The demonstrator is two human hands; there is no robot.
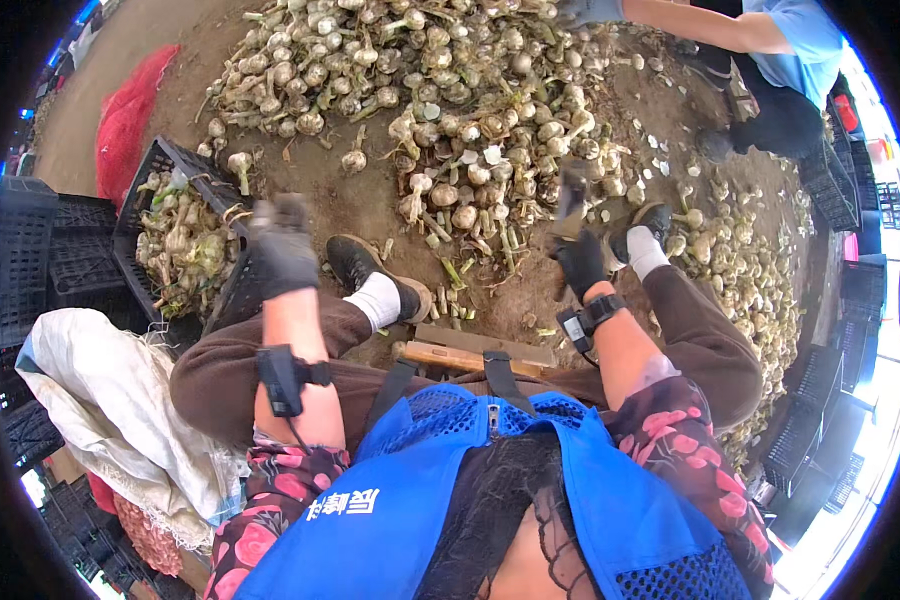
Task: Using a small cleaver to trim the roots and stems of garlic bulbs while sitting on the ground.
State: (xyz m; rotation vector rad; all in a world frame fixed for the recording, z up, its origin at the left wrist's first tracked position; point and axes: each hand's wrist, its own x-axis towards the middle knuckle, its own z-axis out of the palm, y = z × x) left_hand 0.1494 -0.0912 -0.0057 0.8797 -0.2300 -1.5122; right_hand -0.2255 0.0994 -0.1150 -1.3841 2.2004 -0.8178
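My left hand [285, 247], in a grey-black glove, is blurred beside the right rim of a black plastic crate [139, 281]. Whether its fingers hold anything cannot be made out. Garlic bulbs with stems [184, 247] fill that crate. My right hand [581, 262], gloved in black, grips a hand tool [570, 199] that looks like a short blade, blurred and pointing away from me. Beyond both hands spreads a large heap of garlic bulbs [450, 97] with roots and dry stems. Cut stem pieces [450, 304] lie on the soil between my shoes.
Trimmed-looking garlic [750, 300] covers the ground along my right leg. Another person's gloved hand [596, 11] touches the heap's far edge. A white woven sack [112, 405] lies at my left, with a red mesh sack [131, 120] farther off. Black crates [802, 405] line the right side.
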